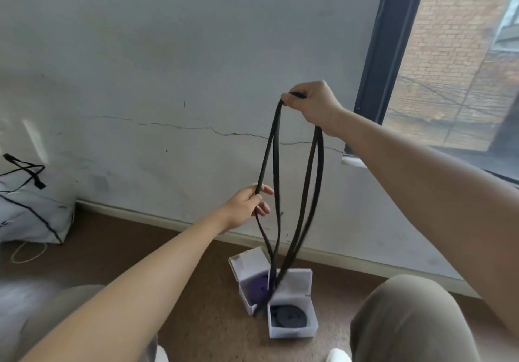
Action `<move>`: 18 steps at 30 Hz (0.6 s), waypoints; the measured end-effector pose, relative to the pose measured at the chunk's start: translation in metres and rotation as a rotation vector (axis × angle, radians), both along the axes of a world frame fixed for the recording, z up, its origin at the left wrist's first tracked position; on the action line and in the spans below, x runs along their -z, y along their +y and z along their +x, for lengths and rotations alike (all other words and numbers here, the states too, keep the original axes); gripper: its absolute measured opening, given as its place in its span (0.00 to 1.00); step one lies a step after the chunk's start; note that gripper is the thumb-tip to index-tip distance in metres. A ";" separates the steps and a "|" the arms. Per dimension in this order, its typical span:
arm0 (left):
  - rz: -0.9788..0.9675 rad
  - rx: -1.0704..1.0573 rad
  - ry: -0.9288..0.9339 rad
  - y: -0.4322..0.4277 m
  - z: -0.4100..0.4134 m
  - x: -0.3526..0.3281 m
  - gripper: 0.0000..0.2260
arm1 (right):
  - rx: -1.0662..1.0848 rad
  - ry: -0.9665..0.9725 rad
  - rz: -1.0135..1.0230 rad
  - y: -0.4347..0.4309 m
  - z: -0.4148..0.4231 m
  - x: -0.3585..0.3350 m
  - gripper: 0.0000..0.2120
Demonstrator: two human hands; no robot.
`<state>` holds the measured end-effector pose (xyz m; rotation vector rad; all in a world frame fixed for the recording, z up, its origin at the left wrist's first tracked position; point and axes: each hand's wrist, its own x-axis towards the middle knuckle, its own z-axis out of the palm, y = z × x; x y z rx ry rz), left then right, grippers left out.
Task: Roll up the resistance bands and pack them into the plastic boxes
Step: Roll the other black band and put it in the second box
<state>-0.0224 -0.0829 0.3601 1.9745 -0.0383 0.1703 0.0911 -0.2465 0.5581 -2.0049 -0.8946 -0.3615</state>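
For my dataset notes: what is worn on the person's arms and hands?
Nothing visible is worn. The left hand and right hand show no gloves, rings or watch. Both forearms are bare, with no sleeve in view. Below them, the knees show khaki trousers.

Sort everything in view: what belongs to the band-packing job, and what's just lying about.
Job in hand:
black resistance band, held up by the right hand and left hand
open box holding a purple roll
second open box holding a black roll

Lying about:
white bag by the wall
pale cord looped on the floor
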 end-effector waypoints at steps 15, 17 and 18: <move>0.141 -0.226 0.299 0.028 -0.034 0.116 0.10 | 0.099 0.023 0.030 -0.015 0.010 0.013 0.15; 0.150 -0.244 0.378 0.037 -0.044 0.126 0.09 | 0.153 0.036 0.074 -0.022 0.016 0.010 0.15; 0.097 -0.252 0.403 0.040 -0.049 0.130 0.08 | 0.176 0.041 0.082 -0.026 0.020 0.009 0.15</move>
